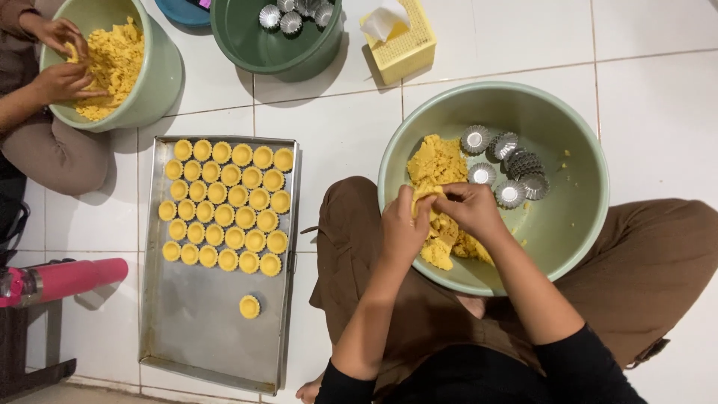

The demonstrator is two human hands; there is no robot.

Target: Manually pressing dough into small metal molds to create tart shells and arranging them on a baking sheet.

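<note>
Dough lump [428,196] pinched between left hand [402,228] and right hand [473,209] over pale green bowl [576,247].
Soft, crumbly, light; fingers of both hands closed on it. Support from below, squeezing gently.

head cam | faces straight down | close over lap and floor [658,90]

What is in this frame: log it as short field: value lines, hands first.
left hand: left hand pinches yellow dough over the pale green bowl
right hand: right hand works the same pinch of dough, touching the left
in bowl: dough mound at left, empty fluted metal moulds at right
tray: steel tray on the tiled floor, rows of filled tart shells, one shell apart below
other person: two hands in a second bowl of dough
elsewhere: dark green bowl with moulds, yellow tissue box
</note>
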